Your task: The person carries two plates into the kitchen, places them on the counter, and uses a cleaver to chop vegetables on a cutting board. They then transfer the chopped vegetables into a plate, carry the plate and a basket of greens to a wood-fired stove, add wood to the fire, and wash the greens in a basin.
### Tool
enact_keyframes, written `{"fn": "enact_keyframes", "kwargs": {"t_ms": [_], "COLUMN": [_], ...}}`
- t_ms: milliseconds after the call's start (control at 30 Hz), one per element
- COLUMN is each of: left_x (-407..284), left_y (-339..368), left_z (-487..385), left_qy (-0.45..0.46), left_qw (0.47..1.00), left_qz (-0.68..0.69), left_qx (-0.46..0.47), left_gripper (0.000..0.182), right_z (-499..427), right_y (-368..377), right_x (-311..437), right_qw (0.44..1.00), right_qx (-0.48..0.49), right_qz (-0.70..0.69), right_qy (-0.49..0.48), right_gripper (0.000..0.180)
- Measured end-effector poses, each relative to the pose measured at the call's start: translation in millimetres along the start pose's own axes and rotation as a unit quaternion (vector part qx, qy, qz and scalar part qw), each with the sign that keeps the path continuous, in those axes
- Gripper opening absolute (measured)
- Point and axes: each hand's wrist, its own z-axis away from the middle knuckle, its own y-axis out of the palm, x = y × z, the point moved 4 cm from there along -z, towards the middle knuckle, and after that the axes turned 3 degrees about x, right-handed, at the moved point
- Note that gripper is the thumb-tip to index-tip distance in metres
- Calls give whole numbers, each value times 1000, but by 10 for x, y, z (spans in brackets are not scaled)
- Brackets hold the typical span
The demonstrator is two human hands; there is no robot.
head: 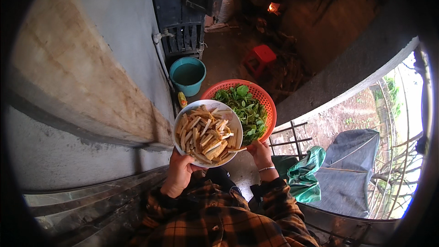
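Note:
My left hand (180, 171) grips the lower left rim of a white plate (237, 123), thumb over the edge. Cut strips of what looks like tofu (207, 135), pale with browned skins, are heaped on it. My right hand (261, 154) holds the near rim of an orange-red plastic colander (271, 109) full of green leafy vegetables (247, 109). The plate overlaps the colander's left side and hides part of it. One strip reaches over the plate's right edge towards my right fingers; whether they touch it I cannot tell.
A teal bucket (188, 75) of water stands by the left wall, below a tap (167, 33). Near it is a yellow bottle (182, 99). Further ahead are a red plastic stool (261, 58), piled firewood (289, 72) and a fire (273, 8). A metal grille (295, 139) and tarpaulin (349, 171) lie to the right.

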Motion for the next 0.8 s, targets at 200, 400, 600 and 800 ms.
{"fn": "enact_keyframes", "kwargs": {"t_ms": [200,400,600,800], "left_x": [-51,-69,-76,-74], "left_y": [27,51,56,29], "left_z": [-10,22,24,4], "left_qy": [-1,19,37,22], "left_qw": [1000,1000,999,999], "left_qz": [4,8,13,3], "left_qx": [24,24,30,32], "left_gripper": [63,64,65,67], "right_z": [-103,-304,-328,-258], "right_y": [1,-60,163,334], "right_x": [-12,-116,-98,52], "right_qw": [1000,999,997,996], "right_qx": [8,10,57,78], "right_qz": [27,46,52,48], "right_qy": [-12,14,11,21], "right_gripper": [24,19,23,22]}}
